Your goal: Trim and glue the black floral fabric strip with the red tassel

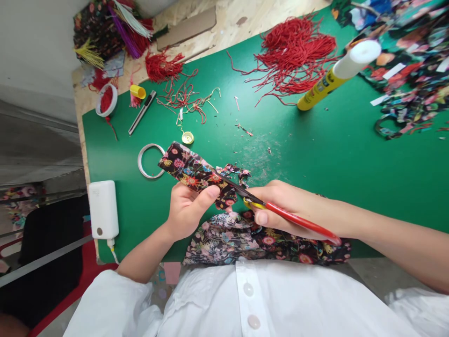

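The yellow glue stick (335, 75) bears dark lettering too blurred to read. The left hand (187, 208) pinches a floral fabric strip (191, 171) between thumb and fingers, above the green worktop (315, 145). The right hand (284, 203) grips red-handled scissors (277, 210), blades on the strip.

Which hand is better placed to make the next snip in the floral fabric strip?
Right. The right hand holds the red scissors, blades at the floral fabric strip; the left hand only grips the strip.
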Demonstrator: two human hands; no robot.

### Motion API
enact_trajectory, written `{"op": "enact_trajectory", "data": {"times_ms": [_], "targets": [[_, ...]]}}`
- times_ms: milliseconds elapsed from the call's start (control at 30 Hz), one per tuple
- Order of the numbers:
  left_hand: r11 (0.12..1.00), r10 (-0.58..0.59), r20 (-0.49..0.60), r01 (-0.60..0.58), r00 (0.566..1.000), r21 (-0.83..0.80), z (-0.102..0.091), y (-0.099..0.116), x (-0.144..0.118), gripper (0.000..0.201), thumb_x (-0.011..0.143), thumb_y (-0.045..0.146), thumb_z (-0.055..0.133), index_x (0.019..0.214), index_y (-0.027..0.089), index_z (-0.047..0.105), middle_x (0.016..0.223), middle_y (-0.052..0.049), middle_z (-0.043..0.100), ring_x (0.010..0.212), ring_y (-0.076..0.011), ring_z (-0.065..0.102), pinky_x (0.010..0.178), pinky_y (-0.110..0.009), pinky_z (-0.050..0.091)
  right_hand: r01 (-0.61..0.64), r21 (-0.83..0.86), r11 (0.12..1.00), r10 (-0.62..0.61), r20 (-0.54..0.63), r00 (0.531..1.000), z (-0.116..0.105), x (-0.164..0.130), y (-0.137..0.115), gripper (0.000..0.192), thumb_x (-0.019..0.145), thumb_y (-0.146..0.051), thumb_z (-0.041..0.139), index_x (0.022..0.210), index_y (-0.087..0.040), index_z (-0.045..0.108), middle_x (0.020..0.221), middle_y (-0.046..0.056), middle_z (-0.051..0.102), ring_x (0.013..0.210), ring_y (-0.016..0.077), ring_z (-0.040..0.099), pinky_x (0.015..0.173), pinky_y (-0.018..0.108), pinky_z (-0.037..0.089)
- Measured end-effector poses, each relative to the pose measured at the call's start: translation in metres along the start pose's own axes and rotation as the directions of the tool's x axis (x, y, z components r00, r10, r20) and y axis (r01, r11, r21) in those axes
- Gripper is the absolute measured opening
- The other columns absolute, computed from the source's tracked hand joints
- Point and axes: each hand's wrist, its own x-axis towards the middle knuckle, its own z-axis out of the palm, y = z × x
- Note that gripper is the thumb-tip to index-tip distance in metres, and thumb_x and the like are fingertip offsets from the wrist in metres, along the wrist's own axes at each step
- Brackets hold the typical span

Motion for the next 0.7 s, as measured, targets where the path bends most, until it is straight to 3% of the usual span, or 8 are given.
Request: {"op": "enact_trajectory", "data": {"times_ms": [233,400,700], "targets": [[0.997,0.004,0.078,0.003,0.997,-0.082,-0.003,-0.003,-0.002,0.035,0.088,0.049,0.063,0.072,0.019,0.070,0.066,-0.002,0.069,0.059,-0.0163,0.066,0.060,-0.030,0.058,0.046,-0.025,0.999,-0.047,-0.034,0.998,0.002,0.001,0.003,0.071,0.085,-0.085,0.024,0.073,-0.018,0.047,0.054,-0.006,0.032,0.043,0.0070,0.030,0.041,0.020,0.023],[0.997,-0.023,0.076,0.028,0.997,-0.071,-0.002,-0.001,-0.001,0.034,0.087,0.051,0.064,0.077,0.019,0.072,0.072,-0.004,0.072,0.063,-0.0181,0.068,0.063,-0.032,0.059,0.053,-0.019,0.998,-0.054,-0.045,0.998,0.004,0.003,0.006,0.070,0.085,-0.084,0.026,0.070,-0.018,0.045,0.053,-0.006,0.033,0.043,0.0068,0.031,0.042,0.020,0.024],[0.998,-0.005,0.083,0.010,0.997,-0.065,0.000,0.000,-0.002,0.033,0.087,0.051,0.063,0.083,0.020,0.074,0.077,-0.004,0.075,0.070,-0.0199,0.071,0.070,-0.035,0.061,0.033,0.160,0.987,-0.045,0.067,0.997,-0.001,-0.002,-0.009,0.073,0.080,-0.089,0.024,0.078,-0.019,0.043,0.059,-0.003,0.044,0.049,0.0085,0.034,0.044,0.020,0.026]]}}
